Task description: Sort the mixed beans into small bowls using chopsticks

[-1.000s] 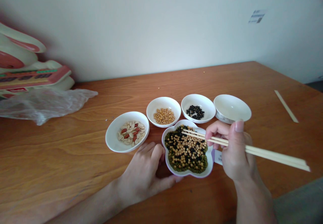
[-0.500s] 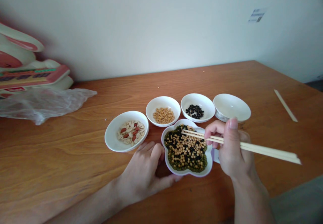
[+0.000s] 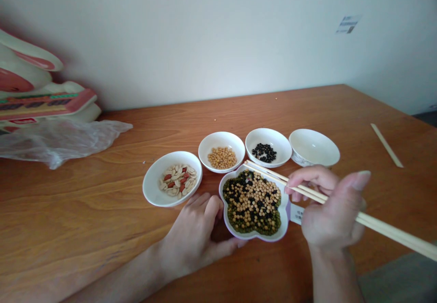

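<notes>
Before us on the wood-grained table (image 3: 102,221) sits a flower-shaped dish (image 3: 284,216), smooth and pale with a lilac rim, filled with matte tan, glossy black and small green beans (image 3: 254,198). Our right hand (image 3: 331,216), at three o'clock, is clamped on wooden chopsticks (image 3: 307,193), their tips close together at the far rim, near eleven; we cannot tell whether they pinch anything. The hand partly covers the dish's label (image 3: 297,213). At eight, our left hand (image 3: 191,237) curves around the edge, thumb and fingers apart; whether it grips, we cannot tell.

Rounded white bowls stand close by: peanuts (image 3: 177,180) past nine, tan beans (image 3: 221,157) at eleven, black beans (image 3: 264,153) after twelve, a glossy fourth bowl (image 3: 314,144) at two. Farther out lie a flat stick (image 3: 386,145) toward three and, toward ten, crinkled clear plastic (image 3: 64,139) beside a rabbit toy (image 3: 23,66).
</notes>
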The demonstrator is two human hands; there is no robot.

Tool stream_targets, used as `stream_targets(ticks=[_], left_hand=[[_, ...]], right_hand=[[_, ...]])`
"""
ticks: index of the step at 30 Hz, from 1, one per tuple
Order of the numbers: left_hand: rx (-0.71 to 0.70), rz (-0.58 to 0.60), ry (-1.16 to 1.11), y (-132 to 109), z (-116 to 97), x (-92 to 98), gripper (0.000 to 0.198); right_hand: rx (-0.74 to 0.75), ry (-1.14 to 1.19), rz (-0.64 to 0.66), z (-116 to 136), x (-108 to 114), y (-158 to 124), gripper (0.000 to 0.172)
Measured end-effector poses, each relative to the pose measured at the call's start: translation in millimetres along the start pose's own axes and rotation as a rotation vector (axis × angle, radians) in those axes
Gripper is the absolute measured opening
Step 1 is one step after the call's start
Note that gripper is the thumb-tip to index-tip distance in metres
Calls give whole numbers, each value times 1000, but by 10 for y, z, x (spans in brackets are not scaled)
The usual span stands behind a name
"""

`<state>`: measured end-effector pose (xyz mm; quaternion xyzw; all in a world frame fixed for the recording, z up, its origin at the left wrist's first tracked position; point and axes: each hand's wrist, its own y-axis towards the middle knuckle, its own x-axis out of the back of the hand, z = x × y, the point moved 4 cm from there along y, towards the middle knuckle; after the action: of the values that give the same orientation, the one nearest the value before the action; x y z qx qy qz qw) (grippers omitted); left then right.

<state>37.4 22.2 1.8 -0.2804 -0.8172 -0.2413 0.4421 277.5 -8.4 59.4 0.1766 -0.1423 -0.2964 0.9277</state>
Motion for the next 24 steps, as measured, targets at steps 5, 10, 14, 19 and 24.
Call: stream_targets(ticks=[5,10,14,19,24], left_hand=[[10,-11,-2,-13,19,-8,50],[1,-18,-8,-32,20,-9,50],[-21,-30,1,-21,6,-1,50],[-23,-39,-4,-5,-2,11,50],[-18,-36,-7,0,4,4,49]], right_hand=[[71,30,-26,92,-195,-72,86],[50,46,32,72,-278,-95,80],[72,57,72,24,-272,-67,81],[53,72,90,-22,-257,-58,82],[25,96,114,-49,-254,-57,83]])
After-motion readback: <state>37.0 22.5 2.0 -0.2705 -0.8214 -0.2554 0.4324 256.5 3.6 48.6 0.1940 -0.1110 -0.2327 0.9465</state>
